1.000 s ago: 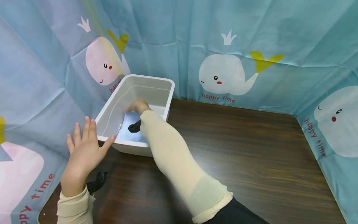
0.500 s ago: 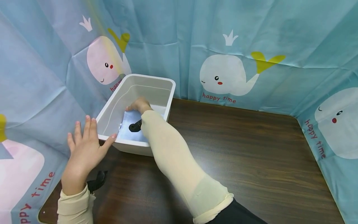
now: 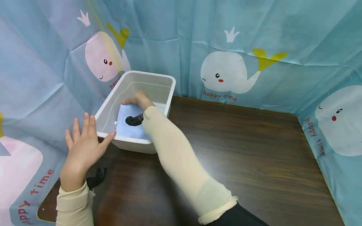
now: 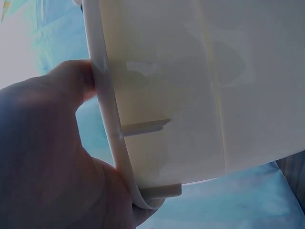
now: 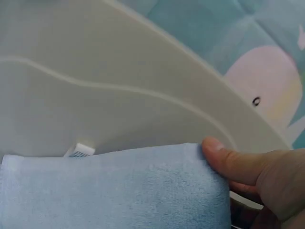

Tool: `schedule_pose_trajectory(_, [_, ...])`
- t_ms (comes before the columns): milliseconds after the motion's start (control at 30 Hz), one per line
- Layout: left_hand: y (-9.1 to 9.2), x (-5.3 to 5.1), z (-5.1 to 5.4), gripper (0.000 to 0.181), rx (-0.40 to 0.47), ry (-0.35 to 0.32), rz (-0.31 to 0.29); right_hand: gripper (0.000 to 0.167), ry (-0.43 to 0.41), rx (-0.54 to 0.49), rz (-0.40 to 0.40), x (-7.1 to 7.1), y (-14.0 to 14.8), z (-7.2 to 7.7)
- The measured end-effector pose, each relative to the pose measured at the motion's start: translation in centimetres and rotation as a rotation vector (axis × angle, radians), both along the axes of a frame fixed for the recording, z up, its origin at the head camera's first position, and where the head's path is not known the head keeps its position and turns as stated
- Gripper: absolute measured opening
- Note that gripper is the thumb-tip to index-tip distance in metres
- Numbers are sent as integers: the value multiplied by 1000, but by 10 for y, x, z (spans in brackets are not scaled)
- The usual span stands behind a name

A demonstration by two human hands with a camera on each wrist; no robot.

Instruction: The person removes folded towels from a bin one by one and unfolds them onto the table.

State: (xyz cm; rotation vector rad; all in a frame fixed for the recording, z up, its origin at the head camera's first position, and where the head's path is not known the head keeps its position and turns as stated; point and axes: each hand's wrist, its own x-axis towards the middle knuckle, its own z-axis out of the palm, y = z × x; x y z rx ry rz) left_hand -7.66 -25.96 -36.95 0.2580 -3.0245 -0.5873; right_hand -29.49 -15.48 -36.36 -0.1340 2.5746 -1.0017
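Observation:
Inside a light grey plastic bin [image 3: 169, 89] lies a folded light blue towel [image 3: 127, 130], with a small white tag [image 5: 82, 150] along one edge. My right hand [image 3: 139, 99] reaches into the bin and pinches a far corner of the towel. In the right wrist view its thumb [image 5: 224, 155] lies on top of that corner, and the other fingers are mostly hidden beneath. My left hand [image 3: 85, 150] rests at the bin's near left corner, its fingers straight and spread and its thumb on the rim. The left wrist view shows that hand against the rim [image 4: 107, 105].
The bin stands on a dark wooden table [image 3: 240, 150], in its back left part. A blue curtain [image 3: 161, 34] printed with whales hangs behind and on both sides. Black wrist straps [image 3: 96, 179] stick out from both wrists.
My right hand has shifted slightly left with the towel, which now sits closer to the bin's left wall. The left hand keeps its place on the rim. The head view has tilted a little.

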Motion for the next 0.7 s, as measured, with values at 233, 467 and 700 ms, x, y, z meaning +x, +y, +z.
schedule_pose_trajectory(233, [0,0,1,101,13,-8,-3,56,-179,-72,119,-16,1,15])
schedule_pose_trajectory(467, [0,0,0,102,10,-19,-5,51,-264,31,164,-21,15,55])
schedule_pose_trajectory(700, [-3,-2,1,103,9,-28,-12,29,-156,-228,173,-13,40,85])
